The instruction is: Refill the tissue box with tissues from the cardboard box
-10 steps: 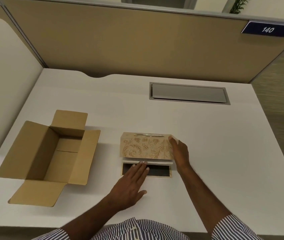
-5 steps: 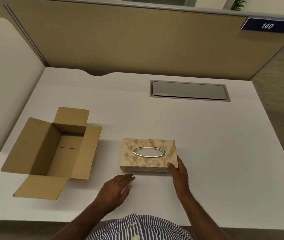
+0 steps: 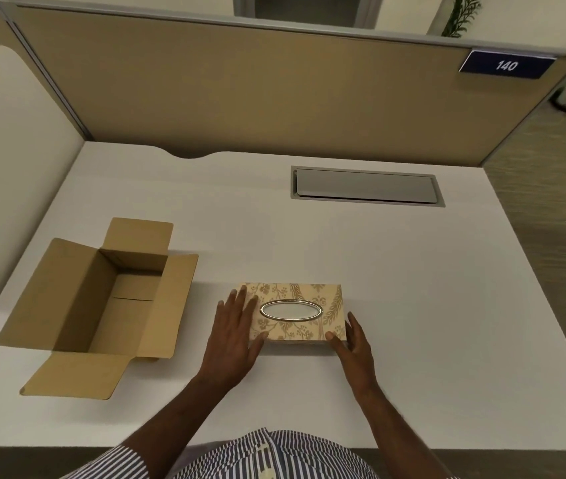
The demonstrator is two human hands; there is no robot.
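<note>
The beige floral tissue box [image 3: 304,294] lies flat on the white desk [image 3: 430,316], its oval silver-rimmed opening facing up. My left hand [image 3: 231,335] rests with spread fingers over the box's left end, thumb at the front edge. My right hand [image 3: 354,345] presses against the right front corner. The box sits clasped between both hands. To the left stands the brown cardboard box [image 3: 67,292], all flaps folded out; its visible inside shows only bare cardboard.
A grey cable hatch [image 3: 364,186] is set into the desk at the back right. Tan partition walls [image 3: 240,91] close off the back and left, with a blue "140" sign [image 3: 506,65]. The desk's right edge drops to the floor.
The tissue box was tipped up on its base with white tissues showing underneath; it now lies flat. My left hand moved from the desk onto its left end. The right hand stayed at its right end.
</note>
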